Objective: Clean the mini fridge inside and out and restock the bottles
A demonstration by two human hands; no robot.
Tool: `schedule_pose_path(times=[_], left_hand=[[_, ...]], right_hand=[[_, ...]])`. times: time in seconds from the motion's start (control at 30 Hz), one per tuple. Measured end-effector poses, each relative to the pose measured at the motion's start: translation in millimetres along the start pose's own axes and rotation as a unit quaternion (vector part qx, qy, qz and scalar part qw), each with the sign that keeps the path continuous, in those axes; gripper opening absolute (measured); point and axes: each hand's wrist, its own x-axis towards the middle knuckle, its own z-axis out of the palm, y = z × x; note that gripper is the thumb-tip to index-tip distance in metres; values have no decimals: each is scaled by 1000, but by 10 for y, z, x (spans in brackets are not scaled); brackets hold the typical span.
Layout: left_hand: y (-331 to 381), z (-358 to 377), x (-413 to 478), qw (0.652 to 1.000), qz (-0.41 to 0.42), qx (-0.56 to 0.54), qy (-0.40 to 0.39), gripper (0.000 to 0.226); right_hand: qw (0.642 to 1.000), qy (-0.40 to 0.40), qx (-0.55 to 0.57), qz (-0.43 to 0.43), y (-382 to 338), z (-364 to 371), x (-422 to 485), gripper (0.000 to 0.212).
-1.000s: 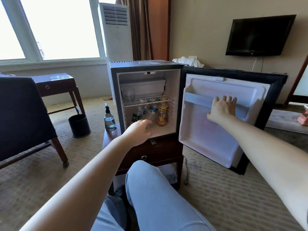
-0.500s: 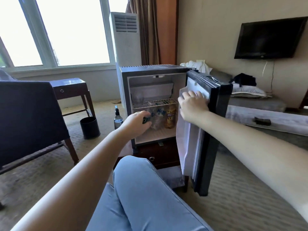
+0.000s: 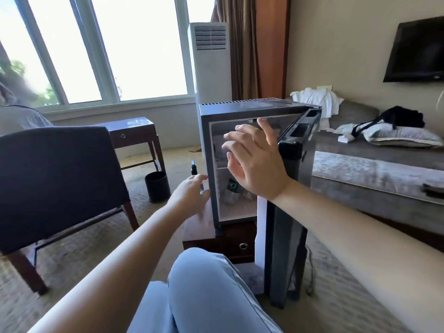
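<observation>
The black mini fridge (image 3: 249, 107) stands on a dark wooden stand (image 3: 230, 239). Its door (image 3: 288, 200) is swung most of the way in and shows edge-on. Through the gap I see bottles (image 3: 232, 187) on the fridge floor, one with a green label. My right hand (image 3: 254, 162) hovers in front of the opening with fingers spread, touching nothing. My left hand (image 3: 191, 192) is at the fridge's left side, its thumb and fingers curled round a clear spray bottle (image 3: 193, 167) on the stand. The bottle's black nozzle shows above the hand.
A dark armchair (image 3: 57, 179) is on the left, with a small black bin (image 3: 157, 186) and a wooden side table (image 3: 134, 133) behind it. A grey sofa (image 3: 374, 169) with a pillow, clothes and a black bag lies on the right. My knee (image 3: 206, 292) is in front of the stand.
My right hand has pushed the door from wide open to nearly closed and has let go of it. My left hand came out of the fridge and moved left to the spray bottle.
</observation>
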Motion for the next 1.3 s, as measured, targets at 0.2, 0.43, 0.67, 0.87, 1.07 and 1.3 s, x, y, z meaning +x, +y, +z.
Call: schedule_pose_path(times=[0.2, 0.43, 0.67, 0.87, 1.07, 1.3], left_hand=[[-116, -70, 127, 999, -19, -2, 32, 39], [-505, -308, 147, 997, -59, 9, 49, 47], [-306, -417, 536, 998, -29, -21, 58, 51], [-235, -382, 1031, 998, 4, -15, 55, 60], [-302, -410, 1525, 998, -7, 18, 54, 69], [-112, -454, 1975, 987, 43, -12, 157, 42]], right_hand=[[992, 4, 106, -74, -182, 601, 214, 14], [992, -19, 122, 6, 1, 950, 413, 10], [949, -266, 65, 159, 672, 1249, 63, 63], [906, -400, -21, 135, 844, 1667, 148, 105], [930, -351, -45, 103, 936, 1948, 78, 104], [977, -161, 59, 125, 1220, 2069, 77, 51]])
